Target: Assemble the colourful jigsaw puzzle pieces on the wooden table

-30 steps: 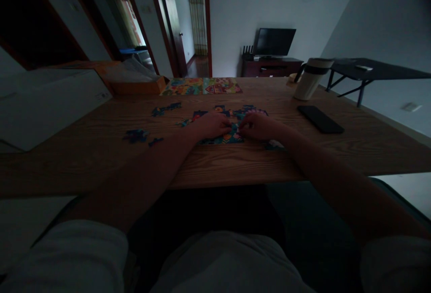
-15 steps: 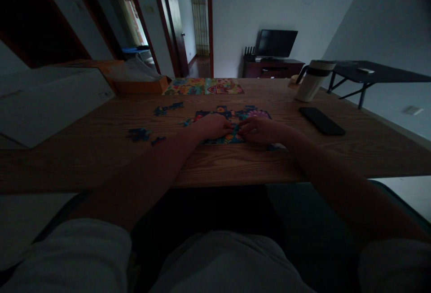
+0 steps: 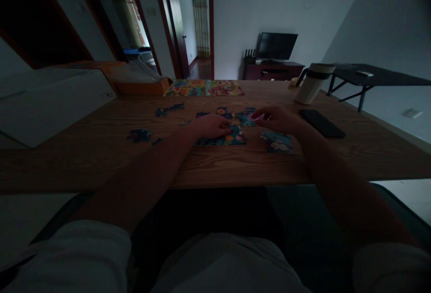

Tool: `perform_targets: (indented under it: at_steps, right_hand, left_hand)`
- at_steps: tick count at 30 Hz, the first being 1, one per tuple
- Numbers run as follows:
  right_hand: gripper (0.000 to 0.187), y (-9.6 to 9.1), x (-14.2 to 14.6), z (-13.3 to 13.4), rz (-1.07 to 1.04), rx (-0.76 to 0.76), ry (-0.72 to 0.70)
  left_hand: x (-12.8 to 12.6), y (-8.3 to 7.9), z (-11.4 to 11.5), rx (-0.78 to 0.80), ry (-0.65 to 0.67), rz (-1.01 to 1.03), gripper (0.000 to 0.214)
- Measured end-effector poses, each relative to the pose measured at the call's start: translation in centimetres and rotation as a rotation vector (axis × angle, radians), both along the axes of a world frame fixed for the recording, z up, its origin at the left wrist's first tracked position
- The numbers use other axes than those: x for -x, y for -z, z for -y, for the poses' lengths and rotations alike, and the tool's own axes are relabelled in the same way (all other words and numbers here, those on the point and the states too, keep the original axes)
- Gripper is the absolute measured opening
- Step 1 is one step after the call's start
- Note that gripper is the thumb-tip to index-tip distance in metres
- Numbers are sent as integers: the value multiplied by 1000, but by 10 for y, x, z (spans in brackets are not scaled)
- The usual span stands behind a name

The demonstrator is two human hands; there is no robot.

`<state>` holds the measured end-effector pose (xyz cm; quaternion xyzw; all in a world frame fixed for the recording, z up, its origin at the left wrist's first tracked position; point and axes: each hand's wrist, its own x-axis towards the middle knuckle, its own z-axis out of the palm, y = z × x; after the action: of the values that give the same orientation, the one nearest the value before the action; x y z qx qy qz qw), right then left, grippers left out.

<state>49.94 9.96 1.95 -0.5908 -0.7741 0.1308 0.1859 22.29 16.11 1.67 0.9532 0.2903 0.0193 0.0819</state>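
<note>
From the head view, your left hand lies palm-down with its fingers on the assembled jigsaw section. Your right hand curls at a pink-edged piece, grip unclear, just beyond a separate jigsaw cluster on the wooden table.

The two bare forearms reach forward from white sleeves. The left hand lies palm down, fingers a little curled, and the right hand is well apart, its fingers bent forward (in this dim light, the fingertips are not very clear).
</note>
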Motion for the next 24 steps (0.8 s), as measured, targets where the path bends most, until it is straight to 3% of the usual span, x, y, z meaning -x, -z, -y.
perform_targets:
  at_steps: [5, 9, 14, 24]
  right_hand:
    - [34, -4, -40, -3, 96, 279, 80]
    - [39, -4, -46, 1, 123, 392, 57]
    - [49, -5, -37, 6, 206, 383, 9]
    - [49, -3, -37, 2, 242, 384, -20]
  left_hand:
    - [-5, 6, 2, 9, 63, 13, 40]
    - [-6, 9, 1, 11, 104, 13, 36]
    - [-5, 7, 1, 12, 143, 9, 30]
    - [-6, 8, -1, 3, 145, 7, 31]
